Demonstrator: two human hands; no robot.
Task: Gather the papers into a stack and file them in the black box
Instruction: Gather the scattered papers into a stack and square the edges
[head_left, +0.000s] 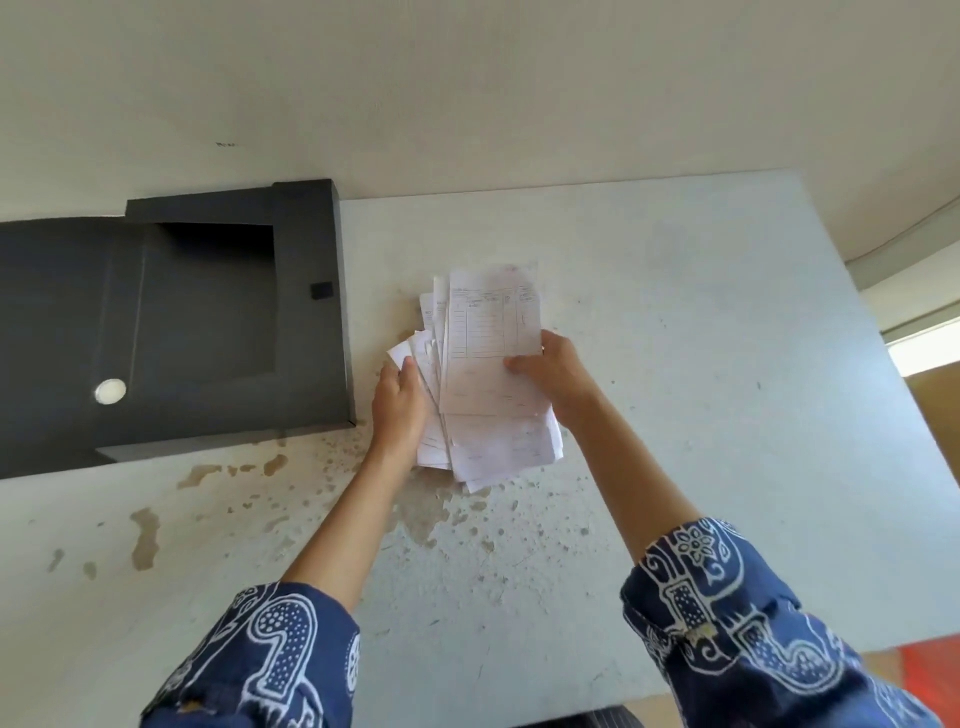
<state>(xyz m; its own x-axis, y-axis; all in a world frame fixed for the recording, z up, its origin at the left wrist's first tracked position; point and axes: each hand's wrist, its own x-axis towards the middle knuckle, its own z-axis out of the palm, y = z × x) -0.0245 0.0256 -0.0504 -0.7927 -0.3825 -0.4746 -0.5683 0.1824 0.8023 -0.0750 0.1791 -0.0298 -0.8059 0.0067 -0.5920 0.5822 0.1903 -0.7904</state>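
Observation:
A loose bundle of white printed papers (488, 374) is held just above the middle of the table, its sheets fanned and uneven. My left hand (397, 405) grips the bundle's left edge. My right hand (558, 374) holds the right edge, thumb on the top sheet. The black box (306, 322) lies open on the table to the left of the papers, with its flap spread out further left and a white round button (110, 391) on the flap.
The table (675, 364) is pale and worn, with brown patches of chipped paint near the front left. A plain wall runs behind it. The table's right edge drops off to a floor area at the far right.

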